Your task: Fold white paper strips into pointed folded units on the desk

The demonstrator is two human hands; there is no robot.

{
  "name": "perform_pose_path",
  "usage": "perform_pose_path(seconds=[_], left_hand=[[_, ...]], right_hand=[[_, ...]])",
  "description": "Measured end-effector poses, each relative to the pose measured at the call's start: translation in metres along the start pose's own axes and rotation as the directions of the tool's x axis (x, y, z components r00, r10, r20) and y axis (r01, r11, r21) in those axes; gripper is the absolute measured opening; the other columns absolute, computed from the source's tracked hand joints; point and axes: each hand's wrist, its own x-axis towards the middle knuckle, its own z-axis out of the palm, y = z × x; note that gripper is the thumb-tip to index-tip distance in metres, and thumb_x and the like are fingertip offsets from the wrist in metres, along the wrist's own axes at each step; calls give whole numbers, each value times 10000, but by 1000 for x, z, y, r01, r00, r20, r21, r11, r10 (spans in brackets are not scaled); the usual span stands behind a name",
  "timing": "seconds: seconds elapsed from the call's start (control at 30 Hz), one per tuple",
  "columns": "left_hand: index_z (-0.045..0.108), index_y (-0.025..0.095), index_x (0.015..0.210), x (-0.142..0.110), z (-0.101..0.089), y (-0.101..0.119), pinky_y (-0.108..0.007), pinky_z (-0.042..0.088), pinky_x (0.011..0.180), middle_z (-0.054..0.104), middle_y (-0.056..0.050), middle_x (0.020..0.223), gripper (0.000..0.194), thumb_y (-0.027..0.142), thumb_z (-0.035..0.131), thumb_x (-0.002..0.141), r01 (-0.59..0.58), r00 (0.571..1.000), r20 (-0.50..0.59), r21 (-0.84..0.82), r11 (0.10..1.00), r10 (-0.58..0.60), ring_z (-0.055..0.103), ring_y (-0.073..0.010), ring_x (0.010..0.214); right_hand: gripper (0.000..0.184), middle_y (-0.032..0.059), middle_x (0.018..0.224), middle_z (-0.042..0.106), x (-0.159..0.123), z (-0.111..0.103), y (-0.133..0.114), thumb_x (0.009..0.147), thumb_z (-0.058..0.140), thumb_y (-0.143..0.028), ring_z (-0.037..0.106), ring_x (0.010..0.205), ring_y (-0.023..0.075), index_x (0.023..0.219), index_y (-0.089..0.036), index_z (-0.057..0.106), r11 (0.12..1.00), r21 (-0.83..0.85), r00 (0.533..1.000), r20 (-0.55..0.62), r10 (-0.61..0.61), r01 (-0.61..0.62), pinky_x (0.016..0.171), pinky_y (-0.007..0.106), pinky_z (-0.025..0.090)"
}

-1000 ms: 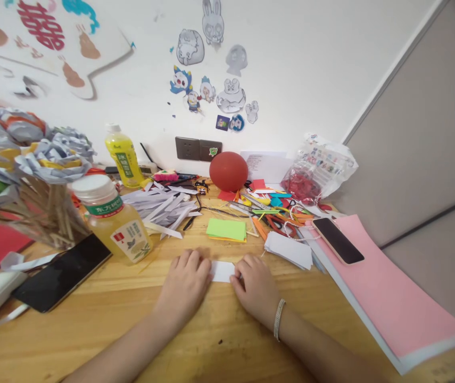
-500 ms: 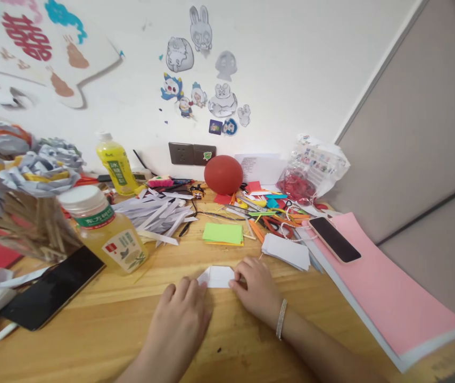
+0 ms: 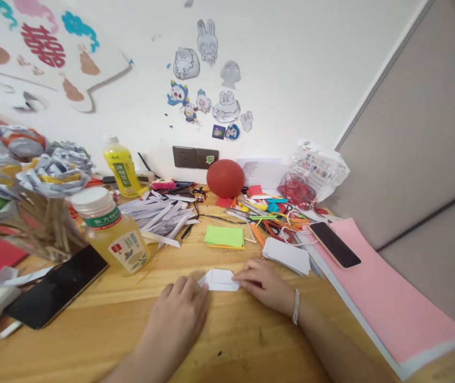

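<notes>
A small piece of folded white paper (image 3: 221, 280) lies on the wooden table, its side corners slanted by folds. At its left end, my left hand (image 3: 183, 300) is curled, thumb and fingertips gripping the edge. My right hand (image 3: 265, 283) pinches the right corner between thumb and fingers, with a silvery bracelet on that wrist. Just beyond the paper is a stack of green paper slips (image 3: 224, 236), orange showing underneath. To the right of it sits a stack of white paper slips (image 3: 286, 254).
On the left stand a juice bottle (image 3: 111, 234), a yellow drink bottle (image 3: 122, 167) and paper flowers (image 3: 54, 173), near a dark phone (image 3: 57, 287). White strips (image 3: 163, 215), a red balloon (image 3: 225, 178) and scissors (image 3: 279, 229) lie behind. Pink sheets (image 3: 390, 292) carry another phone (image 3: 334, 243).
My right hand has shifted slightly right and its fingers have straightened along the paper's right corner, which shows more. My left hand stays at the left end. The camera view has tilted slightly.
</notes>
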Motion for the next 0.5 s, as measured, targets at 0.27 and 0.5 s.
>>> perform_pose_path(seconds=[0.27, 0.5], left_hand=[[532, 181, 1255, 4, 15, -8, -439, 449, 806, 583, -144, 1034, 481, 394, 586, 827, 53, 994, -89, -103, 993, -62, 513, -300, 966], [417, 247, 1330, 7, 30, -19, -458, 408, 918, 511, -134, 1245, 631, 308, 670, 756, -80, 985, -167, -286, 955, 33, 447, -310, 1154]], right_hand=[[274, 31, 822, 586, -1, 13, -37, 793, 538, -166, 488, 773, 179, 1056, -194, 606, 931, -153, 938, 163, -306, 331, 706, 311, 360], [335, 69, 1168, 574, 5, 6, -27, 841, 469, -118, 475, 1031, 194, 1152, -209, 551, 954, -137, 964, 24, -266, 267, 872, 338, 368]])
